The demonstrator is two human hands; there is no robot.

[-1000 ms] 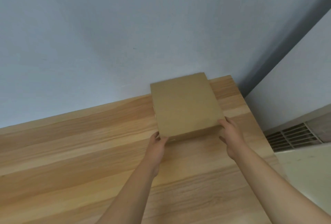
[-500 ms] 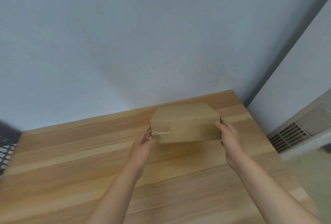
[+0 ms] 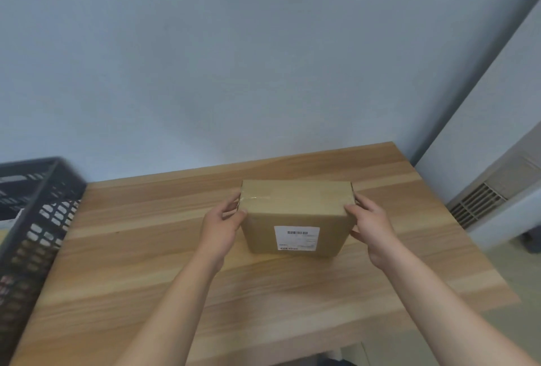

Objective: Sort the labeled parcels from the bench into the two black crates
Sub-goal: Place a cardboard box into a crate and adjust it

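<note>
We clamped the cardboard parcel [image 3: 295, 213] between left hand [image 3: 222, 225] and right hand [image 3: 370, 225], shipping label [image 3: 296, 238] facing us, presumably to read its destination.

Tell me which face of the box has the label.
The face turned toward the camera: the white label sits on it, while the top of the box shows only clear tape.
</note>
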